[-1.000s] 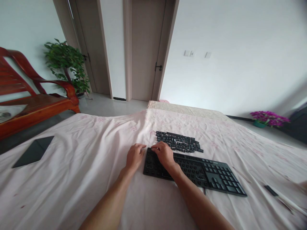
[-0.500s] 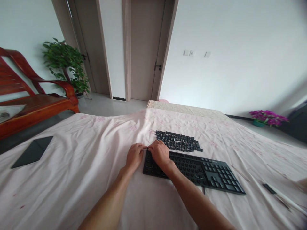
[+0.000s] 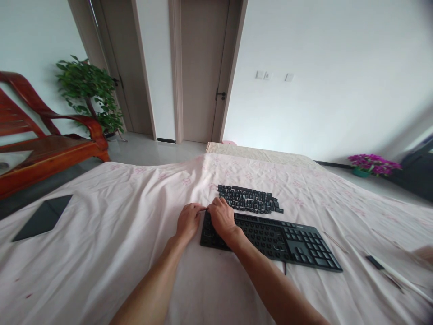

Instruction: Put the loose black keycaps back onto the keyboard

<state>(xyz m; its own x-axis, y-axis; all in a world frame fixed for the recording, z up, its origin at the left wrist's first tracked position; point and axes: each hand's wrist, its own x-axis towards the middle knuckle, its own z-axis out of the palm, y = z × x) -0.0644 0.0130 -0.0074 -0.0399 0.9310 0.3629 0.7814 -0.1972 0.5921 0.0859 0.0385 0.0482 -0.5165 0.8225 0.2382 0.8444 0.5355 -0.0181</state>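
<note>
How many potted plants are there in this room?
2. A green leafy plant stands on the floor at the left, beside the wooden chair and the doorway. A purple-flowered plant sits low at the right by the wall. Others may lie outside the view.

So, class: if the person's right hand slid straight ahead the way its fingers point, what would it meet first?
Probably the loose keycaps laid out just beyond the keyboard; the right hand rests on its left end, though depth is uncertain.
</note>
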